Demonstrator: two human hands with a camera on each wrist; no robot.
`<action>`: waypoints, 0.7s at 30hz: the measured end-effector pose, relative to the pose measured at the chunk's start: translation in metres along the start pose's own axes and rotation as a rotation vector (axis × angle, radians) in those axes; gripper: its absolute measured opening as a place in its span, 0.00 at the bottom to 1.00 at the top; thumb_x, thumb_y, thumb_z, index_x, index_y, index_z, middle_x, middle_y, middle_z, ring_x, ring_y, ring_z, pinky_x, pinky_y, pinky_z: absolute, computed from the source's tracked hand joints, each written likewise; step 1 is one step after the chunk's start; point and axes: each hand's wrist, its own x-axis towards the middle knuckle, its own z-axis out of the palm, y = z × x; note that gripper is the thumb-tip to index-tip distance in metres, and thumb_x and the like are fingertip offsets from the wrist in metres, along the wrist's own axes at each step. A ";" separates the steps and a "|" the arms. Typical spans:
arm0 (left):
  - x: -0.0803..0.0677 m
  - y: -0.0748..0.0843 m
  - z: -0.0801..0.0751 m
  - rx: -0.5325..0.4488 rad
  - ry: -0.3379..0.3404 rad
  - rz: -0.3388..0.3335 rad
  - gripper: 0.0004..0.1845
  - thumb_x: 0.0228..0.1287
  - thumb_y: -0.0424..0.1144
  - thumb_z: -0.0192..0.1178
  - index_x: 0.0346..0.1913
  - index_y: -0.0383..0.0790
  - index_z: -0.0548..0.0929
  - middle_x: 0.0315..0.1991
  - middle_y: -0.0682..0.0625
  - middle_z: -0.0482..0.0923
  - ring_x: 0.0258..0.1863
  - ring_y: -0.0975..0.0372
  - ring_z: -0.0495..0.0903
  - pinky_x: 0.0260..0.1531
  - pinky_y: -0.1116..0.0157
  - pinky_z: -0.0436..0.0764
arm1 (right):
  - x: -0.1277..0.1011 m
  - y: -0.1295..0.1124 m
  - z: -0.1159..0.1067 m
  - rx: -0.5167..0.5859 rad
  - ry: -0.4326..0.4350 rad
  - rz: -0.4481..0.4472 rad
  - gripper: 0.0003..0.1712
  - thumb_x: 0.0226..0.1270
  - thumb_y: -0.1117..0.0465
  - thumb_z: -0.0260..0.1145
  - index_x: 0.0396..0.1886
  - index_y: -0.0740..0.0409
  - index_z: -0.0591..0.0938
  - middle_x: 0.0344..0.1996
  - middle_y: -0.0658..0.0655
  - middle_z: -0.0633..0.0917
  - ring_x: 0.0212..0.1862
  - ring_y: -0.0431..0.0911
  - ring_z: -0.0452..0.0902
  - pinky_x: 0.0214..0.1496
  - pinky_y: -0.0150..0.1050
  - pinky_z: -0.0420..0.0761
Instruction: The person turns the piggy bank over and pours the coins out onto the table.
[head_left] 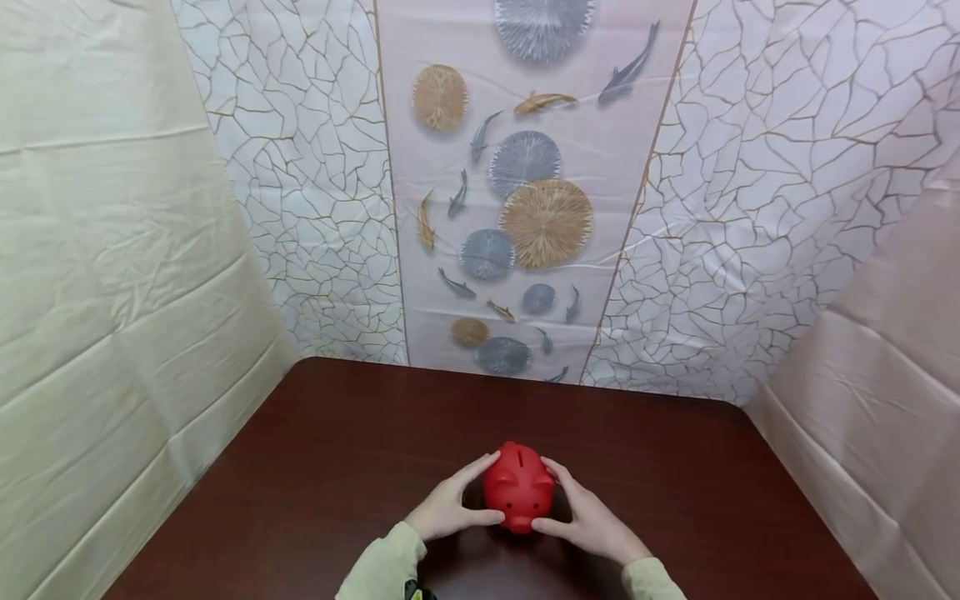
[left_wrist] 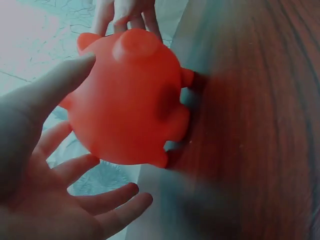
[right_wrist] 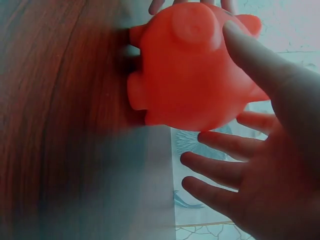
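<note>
A red piggy bank (head_left: 517, 487), its snout toward me and a coin slot on top, stands upright on the dark wooden table (head_left: 360, 433). My left hand (head_left: 448, 504) holds its left side, thumb at the front beside the snout and index finger reaching toward the back. On the other side my right hand (head_left: 588, 512) holds it the same way. In the left wrist view, the left ring and little fingers are spread away from the red body (left_wrist: 125, 100). The right wrist view shows the right thumb near the snout (right_wrist: 195, 25), the lower fingers apart from the bank.
Behind the table hangs a patterned cloth (head_left: 540, 225) with fish and round shapes. Pale cloth walls (head_left: 112, 292) rise along the left and right sides. A dark object (head_left: 417, 590) shows at my left cuff.
</note>
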 end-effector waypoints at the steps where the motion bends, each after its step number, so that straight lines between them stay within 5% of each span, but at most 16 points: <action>1: 0.000 -0.001 0.001 -0.017 0.013 0.007 0.44 0.56 0.47 0.70 0.74 0.57 0.61 0.73 0.45 0.62 0.70 0.47 0.66 0.64 0.42 0.70 | 0.001 0.000 0.002 0.007 0.012 0.001 0.50 0.57 0.43 0.71 0.73 0.54 0.58 0.66 0.60 0.73 0.66 0.57 0.71 0.62 0.53 0.76; 7: 0.001 -0.001 0.012 -0.114 0.053 -0.013 0.45 0.54 0.45 0.72 0.74 0.60 0.60 0.70 0.45 0.65 0.60 0.50 0.75 0.55 0.52 0.79 | 0.002 0.001 0.013 0.056 0.052 0.063 0.52 0.57 0.43 0.71 0.75 0.52 0.56 0.67 0.60 0.73 0.66 0.56 0.71 0.62 0.56 0.75; 15: 0.007 0.006 0.023 0.041 0.159 0.028 0.44 0.50 0.47 0.74 0.72 0.58 0.65 0.66 0.41 0.68 0.59 0.50 0.75 0.51 0.56 0.81 | -0.003 -0.002 0.018 -0.007 0.107 0.086 0.51 0.56 0.42 0.71 0.75 0.50 0.58 0.68 0.59 0.72 0.67 0.54 0.71 0.63 0.56 0.74; 21: 0.003 0.004 0.024 0.017 0.200 0.022 0.44 0.47 0.47 0.76 0.70 0.59 0.69 0.65 0.40 0.70 0.52 0.53 0.79 0.46 0.64 0.82 | -0.005 -0.005 0.010 -0.057 0.082 0.015 0.52 0.55 0.43 0.73 0.74 0.53 0.60 0.69 0.60 0.70 0.68 0.57 0.69 0.63 0.59 0.73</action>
